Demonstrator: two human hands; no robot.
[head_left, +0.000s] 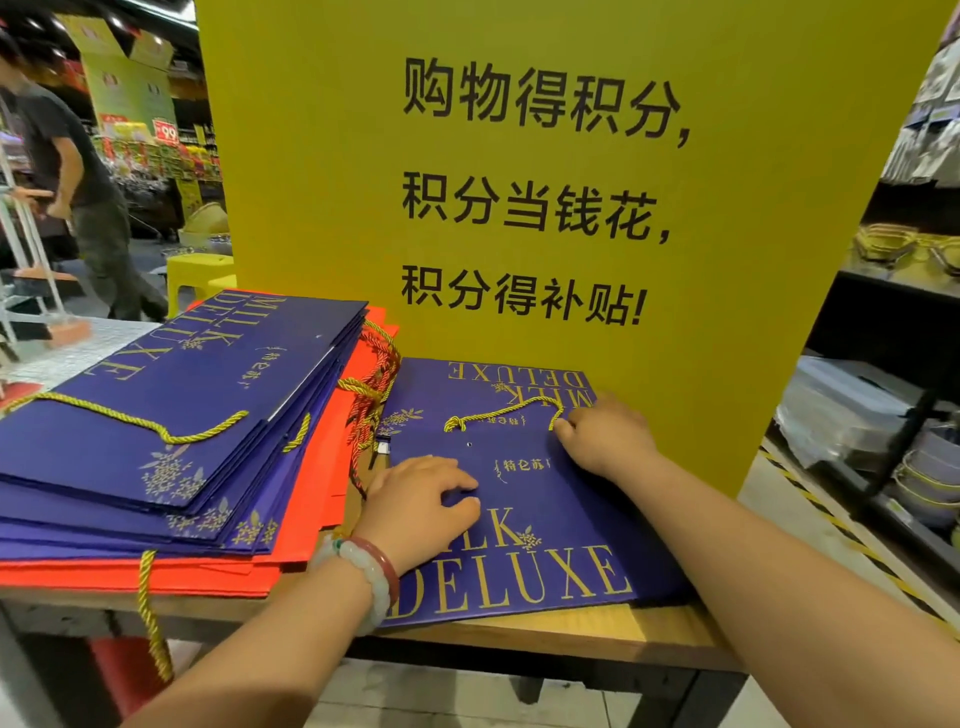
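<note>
Wooden boards form the table on which a flat blue paper bag printed "MILK DELUXE" is laid, at the near edge and just in front of a tall yellow sign. The bag's gold cord handle is arched across its upper half. The right end of that cord is pinched by the curled fingers of the right hand. The left hand is rested on the bag's near left part, its fingers loosely bent and nothing held in them; bead bracelets are worn at that wrist. To the left, touching the bag's edge, a fanned stack of like blue bags is piled on red bags, with cords hanging over the table's front. Behind the stack a yellow stool and a standing person are seen among shop goods. Dark shelves are set at the right.
</note>
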